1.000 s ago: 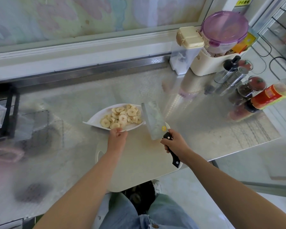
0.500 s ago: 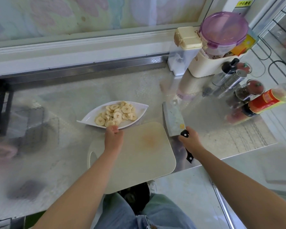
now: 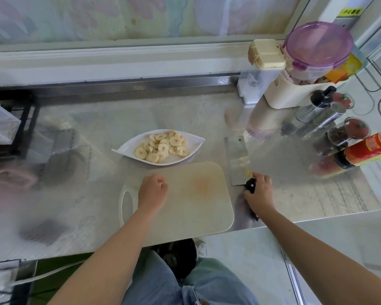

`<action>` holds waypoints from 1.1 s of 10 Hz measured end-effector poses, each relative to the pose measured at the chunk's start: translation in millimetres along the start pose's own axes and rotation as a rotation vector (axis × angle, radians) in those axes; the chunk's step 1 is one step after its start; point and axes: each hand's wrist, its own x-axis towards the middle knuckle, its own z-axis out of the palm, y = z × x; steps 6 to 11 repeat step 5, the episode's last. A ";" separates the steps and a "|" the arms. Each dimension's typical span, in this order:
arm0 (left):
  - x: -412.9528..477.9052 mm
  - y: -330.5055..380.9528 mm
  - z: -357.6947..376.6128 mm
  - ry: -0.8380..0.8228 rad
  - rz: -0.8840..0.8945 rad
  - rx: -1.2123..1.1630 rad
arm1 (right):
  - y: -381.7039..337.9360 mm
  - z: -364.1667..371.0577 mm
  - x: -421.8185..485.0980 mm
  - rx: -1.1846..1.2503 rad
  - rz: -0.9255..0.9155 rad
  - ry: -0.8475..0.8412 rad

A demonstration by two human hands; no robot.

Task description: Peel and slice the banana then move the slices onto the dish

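Note:
Several banana slices [image 3: 162,146] lie heaped in a white leaf-shaped dish [image 3: 195,143] on the steel counter. Just in front of it lies a pale cutting board [image 3: 191,208] with an orange stain. My left hand [image 3: 152,191] hovers over the board's left part, fingers curled, holding nothing. A cleaver [image 3: 238,159] lies flat on the counter right of the board. My right hand [image 3: 258,191] grips its black handle.
Jars, a purple-lidded tub [image 3: 317,47], a cream container [image 3: 266,56], metal shakers [image 3: 323,111] and a red-labelled bottle [image 3: 365,150] crowd the right back. A black rack [image 3: 15,128] stands at the left. The counter's front edge runs just below the board.
My right hand swung the cleaver from over the board to the counter on its right and laid it flat. My left hand drew back from the dish rim onto the board.

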 end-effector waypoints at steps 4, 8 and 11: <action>-57.8 -51.3 -30.4 -0.008 0.114 0.304 | -80.1 46.0 -45.6 -0.206 -0.693 -0.305; -65.4 -57.1 -35.9 -0.085 0.127 0.313 | -95.3 64.3 -58.9 -0.402 -0.789 -0.409; -65.4 -57.1 -35.9 -0.085 0.127 0.313 | -95.3 64.3 -58.9 -0.402 -0.789 -0.409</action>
